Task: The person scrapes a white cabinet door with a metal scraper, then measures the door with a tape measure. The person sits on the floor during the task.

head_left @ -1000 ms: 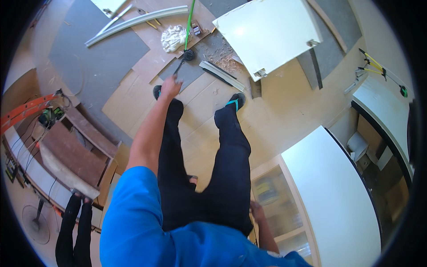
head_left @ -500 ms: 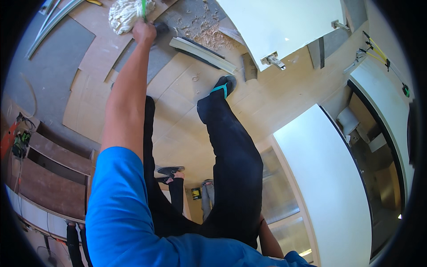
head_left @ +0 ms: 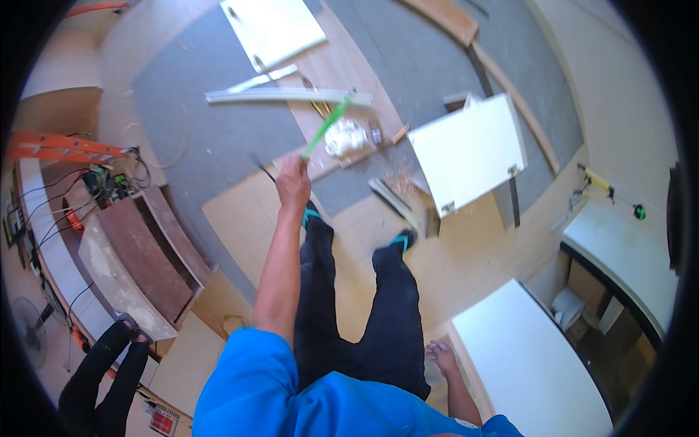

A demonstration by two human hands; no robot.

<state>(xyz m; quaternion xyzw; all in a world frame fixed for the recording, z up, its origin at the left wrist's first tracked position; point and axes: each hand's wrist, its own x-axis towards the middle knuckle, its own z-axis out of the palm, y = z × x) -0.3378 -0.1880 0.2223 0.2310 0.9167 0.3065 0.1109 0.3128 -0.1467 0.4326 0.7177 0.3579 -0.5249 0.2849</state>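
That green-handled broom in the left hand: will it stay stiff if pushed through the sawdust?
The green handle looks straight and rigid in the left hand, so probably stiff. Its pale head looks soft and would likely flex. Held one-handed at arm's length, it seems light.

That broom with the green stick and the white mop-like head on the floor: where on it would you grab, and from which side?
Grip the green handle near its upper end, from above, as the left hand does now. The stick is long, thin and slanted up from the white head on the floor, so its raised end is nearest. The right hand hangs free.
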